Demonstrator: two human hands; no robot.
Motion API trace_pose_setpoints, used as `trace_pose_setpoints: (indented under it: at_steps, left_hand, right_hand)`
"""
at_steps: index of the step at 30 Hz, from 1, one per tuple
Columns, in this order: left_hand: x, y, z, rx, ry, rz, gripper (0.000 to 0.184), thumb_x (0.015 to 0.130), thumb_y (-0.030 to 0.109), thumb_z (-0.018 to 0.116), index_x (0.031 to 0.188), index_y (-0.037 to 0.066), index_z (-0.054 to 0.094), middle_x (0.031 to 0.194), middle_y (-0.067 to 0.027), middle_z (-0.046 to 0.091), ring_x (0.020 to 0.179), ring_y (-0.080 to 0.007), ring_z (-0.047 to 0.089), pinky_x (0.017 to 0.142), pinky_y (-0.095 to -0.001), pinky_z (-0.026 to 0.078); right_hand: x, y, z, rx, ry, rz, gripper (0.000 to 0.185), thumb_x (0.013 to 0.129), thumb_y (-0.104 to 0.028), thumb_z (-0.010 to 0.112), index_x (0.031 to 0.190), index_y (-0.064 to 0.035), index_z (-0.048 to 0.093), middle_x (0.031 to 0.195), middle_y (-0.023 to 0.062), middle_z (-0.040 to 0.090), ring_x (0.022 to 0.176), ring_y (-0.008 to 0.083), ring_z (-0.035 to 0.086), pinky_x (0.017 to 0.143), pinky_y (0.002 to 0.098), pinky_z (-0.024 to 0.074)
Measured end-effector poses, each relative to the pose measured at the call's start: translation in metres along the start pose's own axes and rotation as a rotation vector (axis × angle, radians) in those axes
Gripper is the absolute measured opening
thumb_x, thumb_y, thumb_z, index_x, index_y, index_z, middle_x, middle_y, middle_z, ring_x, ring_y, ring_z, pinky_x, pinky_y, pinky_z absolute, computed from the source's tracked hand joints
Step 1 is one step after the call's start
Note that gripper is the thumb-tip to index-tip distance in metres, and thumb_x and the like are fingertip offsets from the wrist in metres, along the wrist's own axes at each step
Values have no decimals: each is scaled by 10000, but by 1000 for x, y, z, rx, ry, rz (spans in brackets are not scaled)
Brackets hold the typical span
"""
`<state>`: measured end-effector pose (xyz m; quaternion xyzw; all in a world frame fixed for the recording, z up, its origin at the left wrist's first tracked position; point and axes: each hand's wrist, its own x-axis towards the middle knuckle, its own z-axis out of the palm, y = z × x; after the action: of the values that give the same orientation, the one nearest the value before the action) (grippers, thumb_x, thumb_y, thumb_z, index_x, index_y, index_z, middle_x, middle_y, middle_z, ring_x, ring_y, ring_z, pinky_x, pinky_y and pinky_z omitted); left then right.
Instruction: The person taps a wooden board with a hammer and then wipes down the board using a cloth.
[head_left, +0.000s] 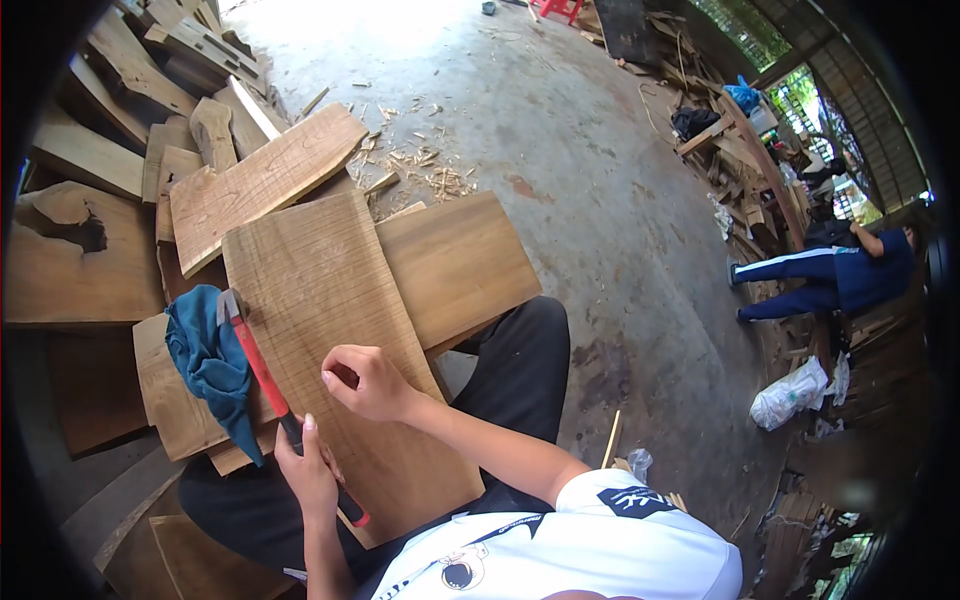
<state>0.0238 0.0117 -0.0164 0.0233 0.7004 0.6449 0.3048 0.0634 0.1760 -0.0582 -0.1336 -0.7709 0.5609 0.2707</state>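
My left hand (308,468) is wrapped round the black grip of a hammer (262,370) with a red handle. The hammer's metal head rests at the upper left, beside a crumpled teal cloth (208,350). My right hand (368,384) is curled closed just above a wide wooden board (320,285), its thumb and fingertips together; anything between them is too small or hidden to name. This board lies across my lap, and a second smooth board (460,265) sits at its right.
Stacked planks and slabs (90,260) fill the left side. Wood chips (430,175) lie on the concrete floor ahead. At the right are a scrap-wood pile (745,170), a white sack (788,395) and a person in dark blue (870,270). A red stool (560,8) stands far off.
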Motion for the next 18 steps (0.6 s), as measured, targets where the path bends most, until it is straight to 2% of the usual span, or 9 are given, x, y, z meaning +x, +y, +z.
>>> trace_pose_setpoints:
  at_steps: [3, 5, 6, 8, 12, 16, 18]
  left_hand:
    - [7, -22, 6, 50, 104, 47, 190, 1045, 214, 558, 970, 66, 467, 552, 25, 413, 340, -68, 403, 316, -235, 322]
    - [5, -21, 6, 109, 101, 87, 190, 1046, 215, 559, 977, 63, 468, 561, 24, 418, 346, -65, 404, 319, -234, 324]
    - [-2, -15, 10, 53, 94, 63, 186, 1048, 213, 554, 979, 63, 468, 560, 22, 420, 347, -65, 404, 321, -233, 323]
    - [-11, -18, 9, -39, 44, 42, 169, 1057, 205, 531, 996, 61, 467, 555, 18, 416, 353, -67, 394, 327, -234, 324]
    - [-17, -28, 6, -76, 75, 45, 160, 1063, 205, 514, 1011, 62, 463, 546, 18, 399, 356, -69, 383, 330, -236, 322]
    - [-17, -10, 4, -111, 94, -75, 154, 1063, 201, 512, 1006, 71, 454, 541, 18, 380, 355, -70, 380, 331, -238, 322]
    - [-16, -19, -2, -77, 66, 41, 157, 1060, 200, 519, 997, 74, 451, 547, 15, 381, 352, -73, 381, 329, -239, 322]
  right_hand:
    - [0, 1, 3, 19, 6, -3, 102, 875, -65, 654, 842, 24, 616, 732, 162, 639, 657, 276, 660, 609, 379, 526]
    - [-1, 1, 3, 12, -6, 0, 106, 875, -68, 654, 839, 24, 614, 744, 162, 640, 659, 279, 658, 610, 378, 526]
    - [0, 2, 3, 7, -5, -7, 106, 875, -68, 654, 839, 24, 614, 744, 162, 640, 659, 279, 658, 610, 378, 526]
    - [-1, 3, 2, 14, -2, -11, 107, 895, -84, 657, 864, 15, 629, 744, 136, 638, 648, 220, 651, 601, 342, 516]
    - [-2, 4, 5, 21, 27, -19, 106, 892, -83, 660, 864, 14, 630, 746, 139, 640, 658, 225, 654, 607, 346, 516]
    - [-1, 5, 3, -1, 20, -50, 106, 889, -79, 660, 862, 18, 630, 745, 139, 641, 645, 223, 651, 599, 345, 516]
    - [0, 5, 3, -13, 24, -69, 106, 890, -79, 659, 862, 19, 630, 742, 138, 640, 640, 221, 649, 596, 344, 516]
